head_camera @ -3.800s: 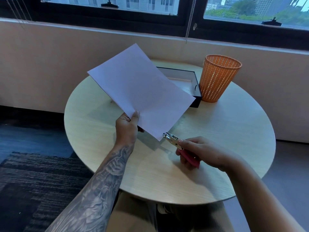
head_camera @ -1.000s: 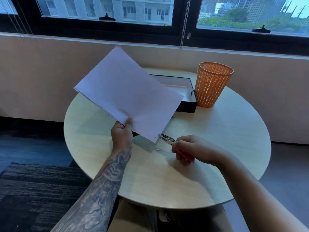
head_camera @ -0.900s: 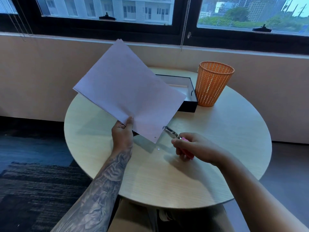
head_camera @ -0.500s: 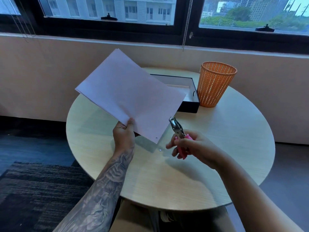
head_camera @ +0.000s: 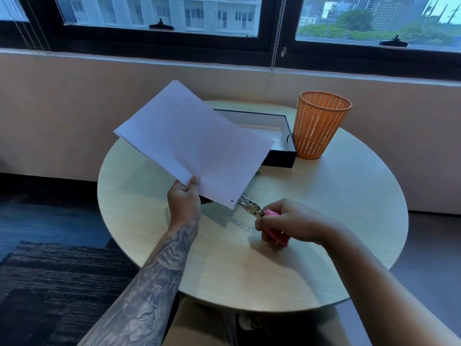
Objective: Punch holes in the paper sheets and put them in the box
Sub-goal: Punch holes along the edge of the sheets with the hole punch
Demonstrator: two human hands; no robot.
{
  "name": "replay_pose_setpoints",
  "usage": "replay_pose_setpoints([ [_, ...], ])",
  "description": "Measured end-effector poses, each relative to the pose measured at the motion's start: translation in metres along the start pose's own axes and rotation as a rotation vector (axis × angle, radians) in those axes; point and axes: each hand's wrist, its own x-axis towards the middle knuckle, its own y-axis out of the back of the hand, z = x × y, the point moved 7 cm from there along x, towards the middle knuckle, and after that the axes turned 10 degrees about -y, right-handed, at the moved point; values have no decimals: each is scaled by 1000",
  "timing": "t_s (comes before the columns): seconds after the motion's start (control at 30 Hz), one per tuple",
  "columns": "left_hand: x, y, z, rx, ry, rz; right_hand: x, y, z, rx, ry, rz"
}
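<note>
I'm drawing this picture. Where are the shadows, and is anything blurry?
Head view: daylight from the windows casts soft shadows toward the viewer, under the paper sheets and beneath the right hand on the table. Also in the head view, the hole punch and orange basket look sharp, without glare.

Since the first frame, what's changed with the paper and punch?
The paper sheets now have a hole in the near corner, and a punched dot lies on the table. The hole punch came off that corner, swung up, then returned beside it. No grip changed: the left hand holds the sheets, the right hand the punch. Unmoved: box, basket.
</note>
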Motion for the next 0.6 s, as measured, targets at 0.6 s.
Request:
replay_pose_setpoints([
  [0.6,-3,2,7,21,35,38,2,4,0,-23,9,-15],
])
